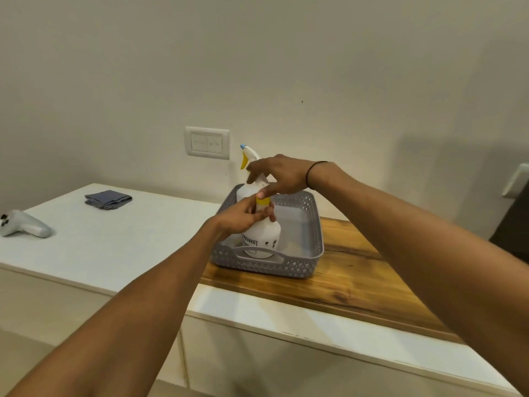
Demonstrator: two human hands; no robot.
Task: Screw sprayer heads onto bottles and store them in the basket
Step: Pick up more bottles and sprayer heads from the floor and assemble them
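Fingers (pixel 264 214) of the left hand (pixel 243 217): curled round the neck of the front bottle (pixel 262 239), just under its yellow collar (pixel 263 200). Grip closed on the bottle.

Right hand (pixel 282 176): above the same bottle; thumb tip touching the yellow collar, forefinger stretched down beside the sprayer head (pixel 249 156). Whether these fingers pinch anything, I cannot tell. A thin dark band circles the wrist.

Front bottle: white, upright, printed black label facing the camera; stands inside the basket (pixel 310 245) at its near left corner, behind the near handle.

Second bottle (pixel 246 191): white, upright, in the basket's far left corner, partly hidden by both hands. The sprayer head, white with a blue nozzle and a yellow trigger, rises above it by the right hand; which bottle it sits on cannot be told.

Basket: grey, perforated walls, rectangular, with a handle on its near side; rests on the wooden board (pixel 352 270).

Wooden board: brown, lies on the right part of the table (pixel 120 242).

Table: white top.

Folded cloth (pixel 108 199): blue-grey, at the far left of the table, well apart from the basket.

Controller (pixel 24 224): white, hand-held, at the table's left edge.

Switch plate (pixel 207 142): white, on the wall behind the basket.
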